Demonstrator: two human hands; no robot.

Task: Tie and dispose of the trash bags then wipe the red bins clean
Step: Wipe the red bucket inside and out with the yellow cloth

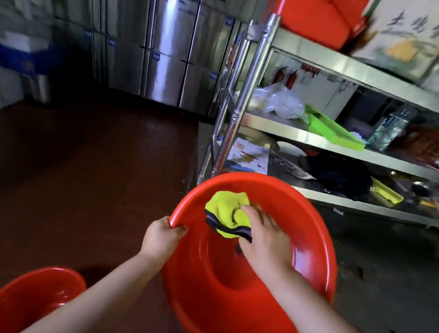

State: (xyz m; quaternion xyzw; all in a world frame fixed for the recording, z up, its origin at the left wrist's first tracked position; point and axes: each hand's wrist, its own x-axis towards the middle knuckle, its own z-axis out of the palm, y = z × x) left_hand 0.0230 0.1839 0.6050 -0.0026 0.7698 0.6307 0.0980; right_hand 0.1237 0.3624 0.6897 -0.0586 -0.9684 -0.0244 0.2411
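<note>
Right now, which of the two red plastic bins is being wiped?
The large red plastic bin by the steel shelving: the left hand grips its rim and the right hand presses a yellow cloth inside. The other red bin, lower left, sits untouched.

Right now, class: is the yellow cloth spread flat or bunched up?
Bunched up: the yellow cloth is crumpled under the right hand inside the red bin.

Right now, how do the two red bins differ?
The held bin is tipped toward the camera, while the other bin sits by the lower left edge of the view, partly cut off. The left hand grips the held bin's rim and the right hand presses a yellow cloth inside it; no hand touches the other bin. The held bin looks larger in view. Both are glossy red plastic with no bag inside.
</note>
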